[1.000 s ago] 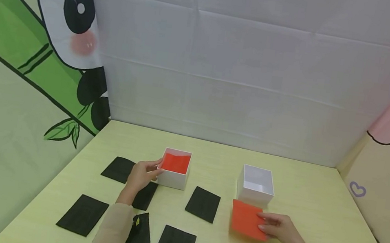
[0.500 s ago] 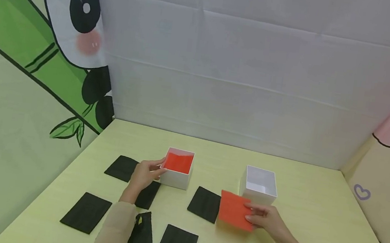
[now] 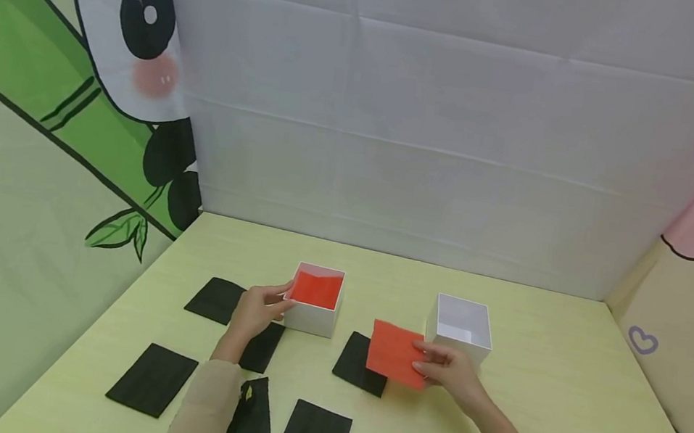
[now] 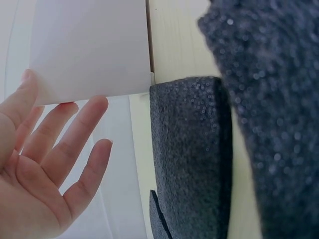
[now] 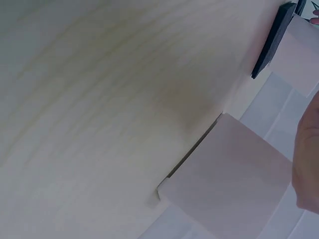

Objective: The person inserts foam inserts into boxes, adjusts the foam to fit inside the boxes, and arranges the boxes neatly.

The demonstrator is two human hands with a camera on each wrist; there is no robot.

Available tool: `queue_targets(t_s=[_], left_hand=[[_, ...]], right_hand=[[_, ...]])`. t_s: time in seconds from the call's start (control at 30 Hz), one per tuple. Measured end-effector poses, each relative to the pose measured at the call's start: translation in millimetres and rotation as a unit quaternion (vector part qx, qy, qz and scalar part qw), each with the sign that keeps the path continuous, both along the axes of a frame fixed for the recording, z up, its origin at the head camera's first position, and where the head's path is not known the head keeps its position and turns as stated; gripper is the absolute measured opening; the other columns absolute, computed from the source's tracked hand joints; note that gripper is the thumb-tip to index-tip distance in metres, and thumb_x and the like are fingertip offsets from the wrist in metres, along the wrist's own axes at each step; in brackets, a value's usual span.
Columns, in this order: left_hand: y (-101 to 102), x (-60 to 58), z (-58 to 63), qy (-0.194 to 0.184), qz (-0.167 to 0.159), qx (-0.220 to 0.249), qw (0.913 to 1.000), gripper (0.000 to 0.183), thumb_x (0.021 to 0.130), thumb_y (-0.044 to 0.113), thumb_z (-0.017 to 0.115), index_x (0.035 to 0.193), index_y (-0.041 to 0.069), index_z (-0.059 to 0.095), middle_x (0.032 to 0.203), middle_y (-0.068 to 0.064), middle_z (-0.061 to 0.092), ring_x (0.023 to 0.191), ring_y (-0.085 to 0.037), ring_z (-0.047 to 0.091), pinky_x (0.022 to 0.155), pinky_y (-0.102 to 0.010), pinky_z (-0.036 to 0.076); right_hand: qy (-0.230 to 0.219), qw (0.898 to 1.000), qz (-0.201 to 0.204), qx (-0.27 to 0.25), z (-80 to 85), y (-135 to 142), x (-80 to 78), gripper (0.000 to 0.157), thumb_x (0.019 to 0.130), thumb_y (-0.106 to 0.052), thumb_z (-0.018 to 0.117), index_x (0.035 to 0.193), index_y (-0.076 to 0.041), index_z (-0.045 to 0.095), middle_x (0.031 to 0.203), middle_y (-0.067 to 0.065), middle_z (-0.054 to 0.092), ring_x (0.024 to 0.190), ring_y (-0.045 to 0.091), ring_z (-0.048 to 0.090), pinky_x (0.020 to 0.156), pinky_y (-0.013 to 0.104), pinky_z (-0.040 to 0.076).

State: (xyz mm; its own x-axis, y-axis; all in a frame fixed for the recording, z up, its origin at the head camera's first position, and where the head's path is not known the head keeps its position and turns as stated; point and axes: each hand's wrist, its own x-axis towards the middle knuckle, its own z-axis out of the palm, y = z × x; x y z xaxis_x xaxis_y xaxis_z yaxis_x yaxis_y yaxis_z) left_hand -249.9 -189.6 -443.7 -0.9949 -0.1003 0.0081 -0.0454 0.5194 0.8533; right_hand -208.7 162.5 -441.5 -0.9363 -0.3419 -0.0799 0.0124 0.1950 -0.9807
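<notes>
Two grips in play. With left hand, pinching a corner of the white open-topped square box at far left, with bright red sheeting inside. With right hand, grasping the right edge of a flat, square, orange-red sheet. Just carried leftward, from in front of a second white open-topped box at right to partly over a flat black foam square. Apparently raised above the pale yellow table; judged mid-carry, not yet set down.

The right hand pinches a tilted red square; farther left, the left hand grips an upright white box, red inside.
</notes>
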Motion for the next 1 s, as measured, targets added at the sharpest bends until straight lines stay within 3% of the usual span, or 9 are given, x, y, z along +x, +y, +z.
queue_targets(t_s=[0.33, 1.0], left_hand=[[1, -0.1, 0.2, 0.002, -0.002, -0.002, 1.0000, 0.052, 0.078, 0.025, 0.069, 0.126, 0.016, 0.053, 0.115, -0.017, 0.057, 0.067, -0.016, 0.063, 0.079, -0.040, 0.048], [0, 0.3, -1.9, 0.009, -0.002, 0.008, 0.9999, 0.050, 0.078, 0.022, 0.069, 0.126, 0.015, 0.053, 0.115, -0.017, 0.057, 0.068, -0.018, 0.064, 0.075, -0.038, 0.049]], right_hand=[[0.009, 1.000, -0.016, -0.026, -0.9, -26, -14.5, 0.046, 0.081, -0.004, 0.065, 0.121, 0.011, 0.049, 0.088, 0.011, 0.059, 0.069, 0.018, 0.061, 0.063, 0.030, 0.052], [0.013, 0.995, -0.042, -0.092, 8.3, -74, -48.7, 0.041, 0.085, 0.004, 0.055, 0.124, 0.011, 0.045, 0.084, 0.010, 0.056, 0.060, 0.012, 0.057, 0.056, 0.022, 0.050]])
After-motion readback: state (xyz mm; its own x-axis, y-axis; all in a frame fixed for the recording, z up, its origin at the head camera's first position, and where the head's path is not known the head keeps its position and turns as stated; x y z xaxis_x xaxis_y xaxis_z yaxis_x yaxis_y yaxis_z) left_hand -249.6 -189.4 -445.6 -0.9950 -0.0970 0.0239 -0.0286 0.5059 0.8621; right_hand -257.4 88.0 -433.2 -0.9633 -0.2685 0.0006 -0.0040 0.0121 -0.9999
